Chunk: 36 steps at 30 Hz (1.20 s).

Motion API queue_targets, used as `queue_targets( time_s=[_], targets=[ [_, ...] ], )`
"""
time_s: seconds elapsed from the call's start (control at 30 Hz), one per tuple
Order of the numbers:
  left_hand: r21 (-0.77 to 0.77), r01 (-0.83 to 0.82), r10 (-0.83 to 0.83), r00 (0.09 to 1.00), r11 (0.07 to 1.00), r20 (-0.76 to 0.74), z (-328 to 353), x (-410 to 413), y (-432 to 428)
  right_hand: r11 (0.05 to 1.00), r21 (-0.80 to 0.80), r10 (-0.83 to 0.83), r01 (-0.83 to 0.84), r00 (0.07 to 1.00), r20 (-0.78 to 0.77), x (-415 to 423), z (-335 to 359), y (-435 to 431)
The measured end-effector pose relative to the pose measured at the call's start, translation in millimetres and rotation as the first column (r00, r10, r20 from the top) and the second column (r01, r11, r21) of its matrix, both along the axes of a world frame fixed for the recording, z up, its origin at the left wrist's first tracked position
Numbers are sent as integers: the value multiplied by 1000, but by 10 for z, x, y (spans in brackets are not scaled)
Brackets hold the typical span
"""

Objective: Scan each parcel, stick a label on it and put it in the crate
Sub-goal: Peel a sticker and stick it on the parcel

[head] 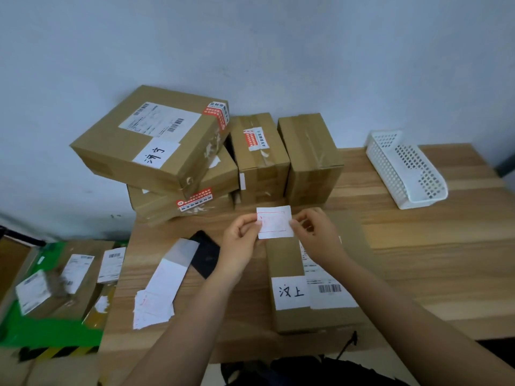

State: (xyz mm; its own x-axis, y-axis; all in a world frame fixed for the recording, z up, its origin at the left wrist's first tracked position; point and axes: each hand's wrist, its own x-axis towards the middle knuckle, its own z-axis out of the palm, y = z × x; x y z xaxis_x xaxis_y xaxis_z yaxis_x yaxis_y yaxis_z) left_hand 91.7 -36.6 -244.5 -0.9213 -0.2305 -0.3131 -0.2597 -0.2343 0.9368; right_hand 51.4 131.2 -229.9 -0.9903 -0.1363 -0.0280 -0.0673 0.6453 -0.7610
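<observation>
I hold a small white label [274, 222] with a red border in both hands above the table. My left hand [242, 240] pinches its left edge and my right hand [317, 235] pinches its right edge. Under my hands lies a long brown parcel [287, 263] with a shipping label and a handwritten white tag. A stack of spare labels [156, 305] and a backing strip lie left of it, next to a black scanner [207, 254]. The green crate [55, 332] at lower left holds several labelled parcels.
Several brown parcels [156, 146] are stacked at the back of the wooden table [418, 260] against the wall. Two upright boxes [309, 160] stand beside them. A white perforated basket [404, 168] sits at the far right.
</observation>
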Motion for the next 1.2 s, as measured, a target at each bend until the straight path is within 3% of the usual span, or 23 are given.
queue_targets(
  time_s=[0.13, 0.23, 0.43, 1.07, 1.2],
  targets=[
    [-165, -62, 67, 998, 984, 23, -59, -136, 190, 999, 4, 53, -54, 998, 22, -183, -73, 166],
    [-370, -112, 136, 990, 922, 39, -191, -210, 279, 997, 27, 75, -77, 996, 56, -248, -165, 208],
    [-588, -83, 137, 989, 805, 48, -353, -220, 330, 997, 70, 20, -29, 991, 132, -311, -420, 230],
    [-738, -7, 37, 999, 675, 25, -617, -327, 236, 973, 229, 18, -15, 1000, -11, -341, -650, 117],
    [-696, -35, 81, 996, 717, 34, -597, -302, 257, 970, 244, 18, -11, 999, -27, -338, -661, 106]
  ],
)
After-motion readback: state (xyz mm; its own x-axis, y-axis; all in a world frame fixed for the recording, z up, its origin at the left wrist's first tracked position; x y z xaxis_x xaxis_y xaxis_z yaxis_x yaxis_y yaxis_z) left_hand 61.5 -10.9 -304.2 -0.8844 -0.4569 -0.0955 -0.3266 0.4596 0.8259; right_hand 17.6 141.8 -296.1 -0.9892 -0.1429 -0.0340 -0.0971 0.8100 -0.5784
